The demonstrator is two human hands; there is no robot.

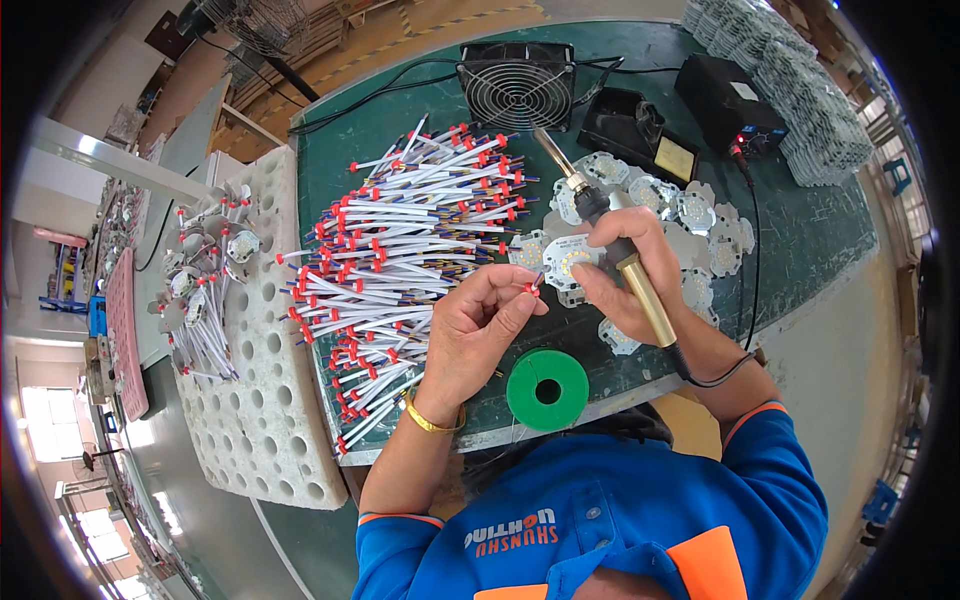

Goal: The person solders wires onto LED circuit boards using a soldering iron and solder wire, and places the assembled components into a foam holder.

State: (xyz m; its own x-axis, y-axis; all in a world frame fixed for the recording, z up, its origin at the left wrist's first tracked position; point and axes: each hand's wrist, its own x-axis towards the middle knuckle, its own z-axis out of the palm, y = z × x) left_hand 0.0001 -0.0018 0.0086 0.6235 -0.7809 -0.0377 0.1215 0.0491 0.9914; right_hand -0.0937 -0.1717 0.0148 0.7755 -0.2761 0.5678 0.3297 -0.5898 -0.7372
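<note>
My right hand (645, 265) is closed around a soldering iron (650, 305), its metal tip pointing up and away. Thumb and forefinger of that same hand also pinch a small white LED board (568, 258). Just left of the board, my left hand (478, 318) pinches a short wire lead with a red end piece (532, 290); most of the lead is hidden by the fingers. The red piece is close to the board's edge; I cannot tell whether they touch. Below the hands lies a green solder spool (520, 388). More LED boards (697, 212) are spread beneath and beyond my right hand.
White wire leads with red ends (400, 240) are heaped on the left. Beside them, a perforated foam block (285, 425) carries wired boards (205, 285). A fan (517, 90), iron stand (622, 122), soldering station (730, 105) and stacked boards (790, 90) line the far side.
</note>
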